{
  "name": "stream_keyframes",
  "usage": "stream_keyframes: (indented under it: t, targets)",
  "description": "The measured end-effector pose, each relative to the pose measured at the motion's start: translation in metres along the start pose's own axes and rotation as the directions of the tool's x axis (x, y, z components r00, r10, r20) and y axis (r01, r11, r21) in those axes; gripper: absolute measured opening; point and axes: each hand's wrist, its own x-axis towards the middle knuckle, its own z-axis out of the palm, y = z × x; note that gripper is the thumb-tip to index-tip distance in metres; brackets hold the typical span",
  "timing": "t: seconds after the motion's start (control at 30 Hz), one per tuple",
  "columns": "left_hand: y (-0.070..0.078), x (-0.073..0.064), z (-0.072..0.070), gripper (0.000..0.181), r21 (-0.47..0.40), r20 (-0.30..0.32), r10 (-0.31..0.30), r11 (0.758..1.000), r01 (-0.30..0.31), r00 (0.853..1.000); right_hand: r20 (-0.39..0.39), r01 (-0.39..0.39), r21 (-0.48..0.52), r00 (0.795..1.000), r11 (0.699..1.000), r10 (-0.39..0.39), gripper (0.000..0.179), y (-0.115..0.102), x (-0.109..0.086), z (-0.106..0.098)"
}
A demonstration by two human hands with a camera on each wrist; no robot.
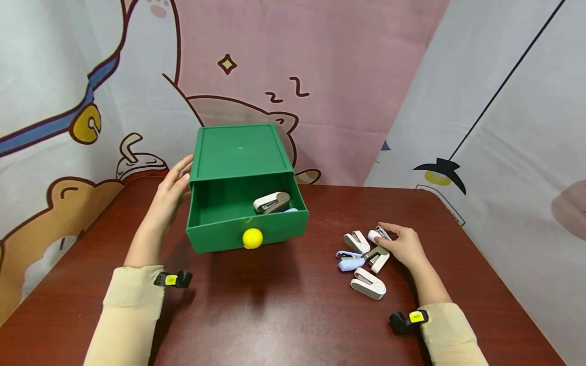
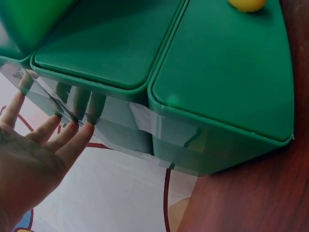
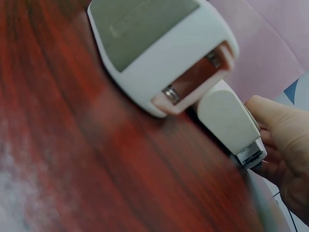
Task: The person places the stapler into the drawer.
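My left hand (image 1: 167, 195) lies against the left side of a green drawer box (image 1: 240, 152), its fingers spread along the clear tape there in the left wrist view. The box's drawer, with a round yellow knob (image 1: 253, 238), is pulled out. Inside it sit a white and grey stapler (image 1: 272, 202) and a bit of something light blue (image 1: 290, 210). At the right, my right hand (image 1: 405, 246) pinches a white stapler (image 3: 229, 118) between thumb and fingers, close over the table. Beside it lie a white stapler (image 1: 357, 241), a light blue stapler (image 1: 351, 261) and a grey and white stapler (image 1: 378, 258).
Nearer the front of the brown table (image 1: 293, 315) lies another white stapler (image 1: 368, 283). A cartoon-printed cloth (image 1: 329, 91) hangs behind the table's back edge. Part of another person's hand (image 1: 569, 208) shows at the far right.
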Motion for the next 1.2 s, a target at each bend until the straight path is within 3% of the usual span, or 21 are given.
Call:
stream_keyframes:
  t: [0.47, 0.8, 1.2]
  targets:
    - [-0.002, 0.001, 0.0, 0.049, -0.025, 0.003, 0.015, 1.0, -0.015, 1.0, -0.065, 0.0, 0.031, 0.998, 1.0, 0.002, 0.047, -0.009, -0.001, 0.0]
    - [-0.002, 0.001, 0.0, 0.05, -0.015, 0.006, 0.015, 1.0, -0.015, 1.0, -0.104, 0.084, 0.027, 0.991, 0.996, -0.081, 0.044, -0.024, 0.0, -0.001]
    - [-0.001, 0.001, 0.0, 0.05, -0.011, -0.002, 0.009, 1.0, -0.009, 1.0, -0.133, 0.178, 0.049, 0.976, 0.983, -0.17, 0.043, -0.066, 0.002, -0.009]
